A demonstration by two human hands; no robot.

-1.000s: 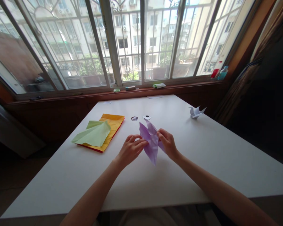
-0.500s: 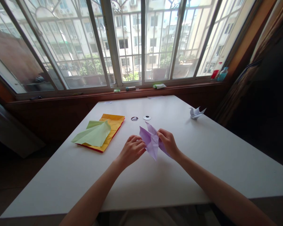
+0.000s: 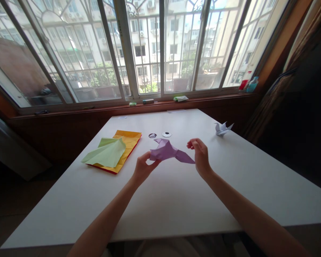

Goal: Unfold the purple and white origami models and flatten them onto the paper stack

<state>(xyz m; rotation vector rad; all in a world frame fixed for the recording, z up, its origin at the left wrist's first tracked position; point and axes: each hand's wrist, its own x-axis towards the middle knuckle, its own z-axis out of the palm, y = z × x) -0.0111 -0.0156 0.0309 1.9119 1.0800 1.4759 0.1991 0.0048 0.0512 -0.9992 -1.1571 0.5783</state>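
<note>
My left hand [image 3: 144, 166] is closed on the left end of a purple origami figure [image 3: 164, 150], thumb underneath, holding it above the table. The figure has a broad folded body and a long pointed flap stretching right. The tip of that flap ends beside my right hand [image 3: 200, 154], which is raised with its fingers loosely bent and apart from the folds. Nothing shows in my right hand. Part of the figure's left end is hidden by my left fingers.
On the white table [image 3: 155, 210], a green folded paper [image 3: 107, 153] lies over orange paper [image 3: 131, 142] with red edges. A white origami crane [image 3: 223, 129] stands at the right edge. Two round discs [image 3: 166, 134] are behind the hands. Small items line the windowsill [image 3: 109, 107].
The purple origami has been turned, its long flap now pointing right. My right hand has let go and moved slightly right; my left hand now grips the left end from below.
</note>
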